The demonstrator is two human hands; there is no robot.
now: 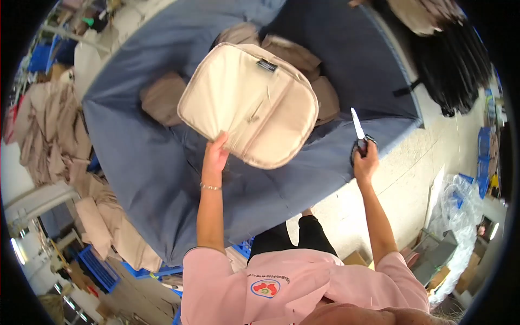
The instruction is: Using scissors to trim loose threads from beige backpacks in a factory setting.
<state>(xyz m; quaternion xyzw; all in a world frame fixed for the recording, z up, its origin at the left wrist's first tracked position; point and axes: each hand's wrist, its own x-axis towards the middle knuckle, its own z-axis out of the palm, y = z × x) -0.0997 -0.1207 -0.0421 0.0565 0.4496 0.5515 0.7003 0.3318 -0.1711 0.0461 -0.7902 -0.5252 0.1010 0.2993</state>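
My left hand [216, 156] grips the lower left edge of a cream fabric piece [243, 105], a rounded sewn panel with a seam across it, bound edges and a small black label near the top. It is held over a large blue-grey fabric bin [138, 162]. Inside the bin, behind the panel, lie several taupe sewn fabric pieces [162, 98]. To the right, my right hand [365, 160] holds scissors [358, 128] by their black handles, blades pointing up and away from the panel. The blades look closed together.
Heaped taupe cloth [53, 130] lies at the left, with more beige cloth [118, 227] below it. Black glossy material [447, 69] hangs at the upper right. Clear plastic sheeting [455, 215] and a grey box [438, 256] stand at the lower right. A blue crate [98, 268] is at the lower left.
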